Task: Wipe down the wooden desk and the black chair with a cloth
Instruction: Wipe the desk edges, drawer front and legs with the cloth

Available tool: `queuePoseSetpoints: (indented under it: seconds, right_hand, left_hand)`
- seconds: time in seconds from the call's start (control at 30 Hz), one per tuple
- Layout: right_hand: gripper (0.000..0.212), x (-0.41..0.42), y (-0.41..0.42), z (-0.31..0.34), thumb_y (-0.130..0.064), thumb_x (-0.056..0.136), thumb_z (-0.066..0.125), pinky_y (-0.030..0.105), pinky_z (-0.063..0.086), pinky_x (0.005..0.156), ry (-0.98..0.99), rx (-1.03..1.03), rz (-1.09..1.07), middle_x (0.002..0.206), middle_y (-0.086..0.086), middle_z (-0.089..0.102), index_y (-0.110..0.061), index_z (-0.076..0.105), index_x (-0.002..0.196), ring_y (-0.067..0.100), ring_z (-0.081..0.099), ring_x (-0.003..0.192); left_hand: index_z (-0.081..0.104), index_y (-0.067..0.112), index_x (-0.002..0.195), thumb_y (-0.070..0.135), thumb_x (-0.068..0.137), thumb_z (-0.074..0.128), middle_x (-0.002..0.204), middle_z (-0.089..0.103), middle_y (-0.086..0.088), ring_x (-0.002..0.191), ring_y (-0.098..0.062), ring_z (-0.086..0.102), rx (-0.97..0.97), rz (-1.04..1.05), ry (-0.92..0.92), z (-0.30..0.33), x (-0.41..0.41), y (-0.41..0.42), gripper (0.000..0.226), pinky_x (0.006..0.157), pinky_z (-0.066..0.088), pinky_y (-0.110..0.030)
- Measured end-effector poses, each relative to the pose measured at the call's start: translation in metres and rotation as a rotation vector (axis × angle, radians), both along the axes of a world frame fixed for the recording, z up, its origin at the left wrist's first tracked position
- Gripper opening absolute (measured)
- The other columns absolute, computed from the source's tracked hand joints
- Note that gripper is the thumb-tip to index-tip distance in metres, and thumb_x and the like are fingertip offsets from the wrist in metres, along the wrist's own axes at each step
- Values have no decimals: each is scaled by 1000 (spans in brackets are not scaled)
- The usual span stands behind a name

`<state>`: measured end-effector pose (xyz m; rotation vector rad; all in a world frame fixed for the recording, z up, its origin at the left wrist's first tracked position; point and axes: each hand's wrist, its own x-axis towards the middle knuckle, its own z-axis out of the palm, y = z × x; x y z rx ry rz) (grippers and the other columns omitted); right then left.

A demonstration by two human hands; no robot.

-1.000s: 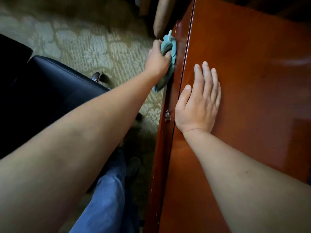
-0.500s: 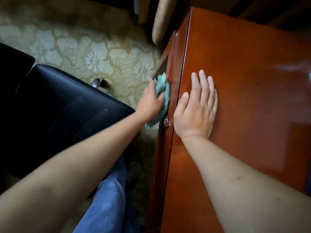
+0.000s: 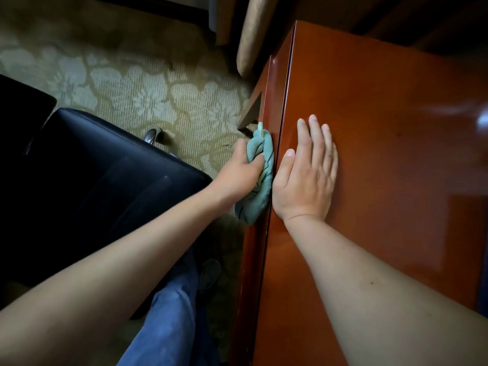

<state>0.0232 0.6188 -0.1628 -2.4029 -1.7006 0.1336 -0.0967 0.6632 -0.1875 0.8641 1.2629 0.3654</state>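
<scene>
**Inspector:** Nearest the camera?

**Assistant:** Two bare forearms reach forward from the bottom edge. Between them, a leg in blue jeans (image 3: 169,320) stands on the floor, with a dark shoe (image 3: 210,272) just beyond it, close to the foot of the desk.

**Inspector:** Right hand?

**Assistant:** The right hand (image 3: 306,178) lies flat, palm down, on the top of the glossy red-brown wooden desk (image 3: 383,154), beside its left edge. Fingers straight and together, thumb out to the side. It holds nothing.

**Inspector:** Left hand?

**Assistant:** The left hand (image 3: 241,171) has its fingers curled round a bunched light teal cloth (image 3: 260,180) with dark line markings. It presses the cloth against the desk's vertical front face, just below the top edge, level with the right hand. The cloth's lower end hangs free beneath the wrist. A small pale tag sticks up from its upper end.

**Inspector:** The chair?

**Assistant:** The black chair (image 3: 105,180) stands to the left of the desk, apart from it, under the left forearm. Its padded surface looks like leather. A metal part (image 3: 151,134) shows at its far edge; I cannot tell what it is.

**Inspector:** Further out?

**Assistant:** A patterned carpet (image 3: 148,99), olive with pale floral shapes, covers the floor. Beyond the cloth, a darker wooden panel (image 3: 253,112) stands out from the desk front. At the desk's far corner hangs a tan curtain-like fabric (image 3: 250,35); the area behind is too dark to read.
</scene>
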Motion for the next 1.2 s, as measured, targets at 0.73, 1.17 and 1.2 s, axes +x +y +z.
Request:
queuePoseSetpoints:
  seconds: [0.73, 1.17, 1.2]
  right_hand:
    - [24, 12, 46, 14, -14, 88, 51, 38, 36, 94, 129, 132, -176, 124, -2, 56, -25, 63, 105, 27, 51, 113]
    - [47, 40, 176, -5, -34, 103, 29, 43, 15, 125, -11, 47, -77, 157, -4, 41, -27, 49, 146, 17, 25, 151]
    - [46, 40, 177, -5, -34, 103, 30, 43, 16, 125, -16, 53, -79, 156, -5, 43, -27, 51, 144, 18, 27, 151]
  left_hand:
    - [46, 28, 114, 20, 102, 49, 105, 61, 9, 97, -2, 60, 201, 143, 11, 30, 13, 2, 15, 88, 48, -28]
    - [46, 24, 125, 29, 101, 51, 110, 62, 4, 105, -14, 63, 92, 248, 102, -27, 63, 171, 25, 100, 51, -45]
    - [46, 24, 125, 29, 101, 51, 112, 63, 2, 107, -16, 63, 66, 254, 105, -29, 60, 160, 25, 101, 50, -46]
